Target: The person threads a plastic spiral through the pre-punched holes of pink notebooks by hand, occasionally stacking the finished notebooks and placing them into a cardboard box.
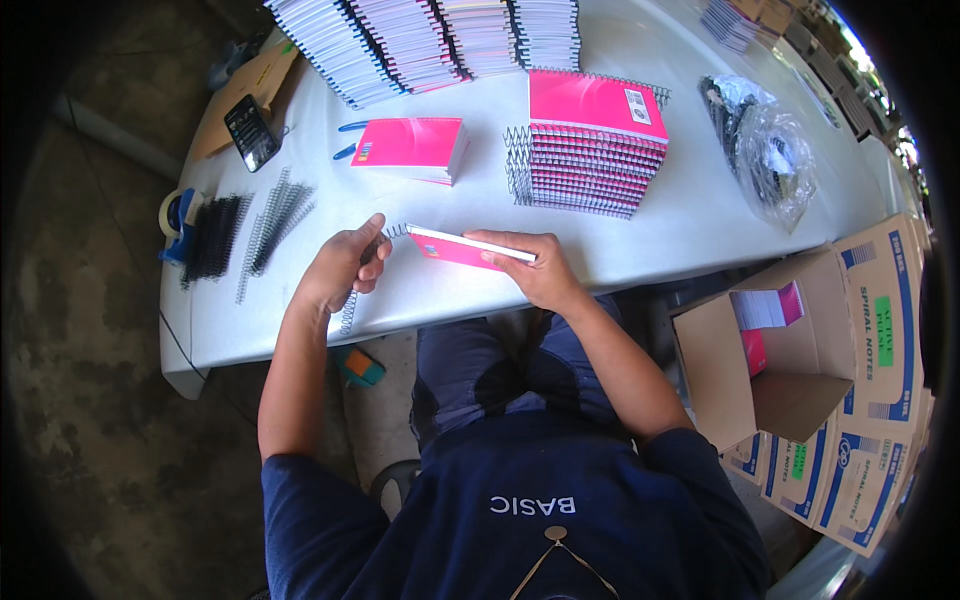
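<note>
My right hand (545, 268) grips a pink notebook (447, 248) by its right end, holding it tilted above the table's near edge. My left hand (345, 265) is closed around a dark spiral binding coil (348, 314). One end of this coil reaches the notebook's left corner, and the other hangs below my fist. Just beyond the notebook lies a small stack of pink-covered pads (410, 143). To its right rises a tall pile of pink notebooks (598, 105) with coils sticking out at the sides. Loose coils (270, 225) lie left of my left hand.
Thick stacks of bound pages (430, 40) stand at the far side of the white table (480, 200). A phone (250, 132), a blue tape dispenser (180, 225) and a bundle of black coils (215, 237) are at left. A plastic bag (770, 150) and an open carton (720, 370) are at right.
</note>
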Available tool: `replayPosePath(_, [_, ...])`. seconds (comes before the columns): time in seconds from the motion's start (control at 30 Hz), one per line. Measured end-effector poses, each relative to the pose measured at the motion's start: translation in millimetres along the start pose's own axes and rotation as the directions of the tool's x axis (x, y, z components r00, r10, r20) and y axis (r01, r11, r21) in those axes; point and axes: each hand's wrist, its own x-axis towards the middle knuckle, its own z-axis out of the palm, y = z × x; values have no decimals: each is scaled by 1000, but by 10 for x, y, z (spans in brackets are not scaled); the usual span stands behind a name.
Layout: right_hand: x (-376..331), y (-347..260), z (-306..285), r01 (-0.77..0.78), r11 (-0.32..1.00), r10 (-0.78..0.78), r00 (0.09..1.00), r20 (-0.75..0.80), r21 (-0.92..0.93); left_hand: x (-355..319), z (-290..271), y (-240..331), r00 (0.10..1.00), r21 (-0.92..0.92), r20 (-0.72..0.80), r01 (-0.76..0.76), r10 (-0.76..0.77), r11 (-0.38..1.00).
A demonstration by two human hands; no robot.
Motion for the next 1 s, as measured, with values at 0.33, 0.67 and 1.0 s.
replayPosePath(0.33, [36,-35,13,-67,996,66,998,26,51,-55,31,208,693,792,421,-596,585,136])
replayPosePath(0.67, [-206,-36,235,132,981,-144,986,-78,-140,-229,559,-1048,369,881,473,-213,800,-423])
replayPosePath(1.0, [-271,19,430,306,913,-329,943,-44,-269,-144,410,-988,89,915,371,-201,924,-348])
